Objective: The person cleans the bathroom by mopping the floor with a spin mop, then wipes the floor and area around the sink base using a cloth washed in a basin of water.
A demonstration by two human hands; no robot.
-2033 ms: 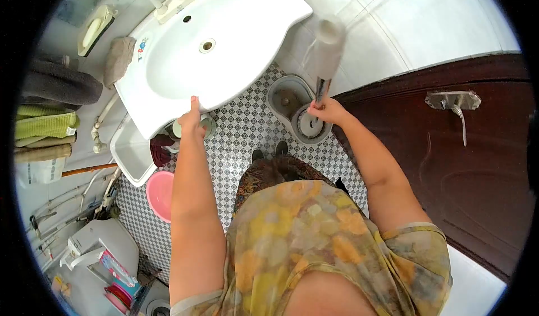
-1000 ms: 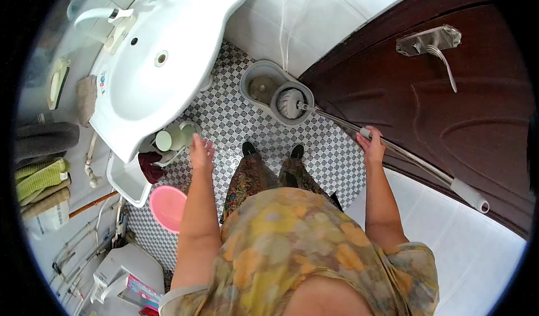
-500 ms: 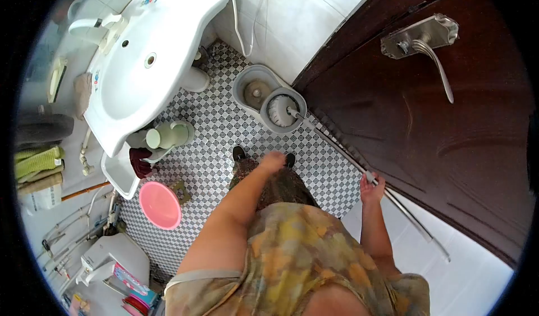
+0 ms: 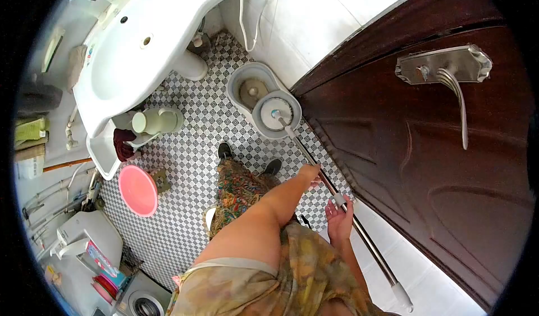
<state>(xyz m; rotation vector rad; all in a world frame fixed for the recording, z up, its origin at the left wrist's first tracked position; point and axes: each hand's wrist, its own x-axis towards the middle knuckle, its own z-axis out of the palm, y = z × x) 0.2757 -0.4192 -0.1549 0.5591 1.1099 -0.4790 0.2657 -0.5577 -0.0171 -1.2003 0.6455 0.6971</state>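
A spin mop [image 4: 368, 243] with a metal pole slants from the bucket down to the lower right. Its round pale head sits in the spinner basket [image 4: 273, 126] of a grey mop bucket [image 4: 242, 103]. My right hand [image 4: 339, 217] is closed around the pole at its grey collar. Higher up, nearer the bucket, my left hand [image 4: 309, 174] is at the pole with its fingers curled behind it, partly hidden.
A dark wooden door [image 4: 393, 142] with a metal handle [image 4: 457, 97] stands close on the right. To the left are a white sink [image 4: 120, 63], a green pitcher [image 4: 157, 121], a pink basin [image 4: 138, 191] and a washing machine [image 4: 143, 299]. Patterned tiles cover the floor.
My left hand has moved from in front of my body rightward to the mop pole. The pole's lower end has swung down and toward me, my right hand staying at the collar. The view has shifted.
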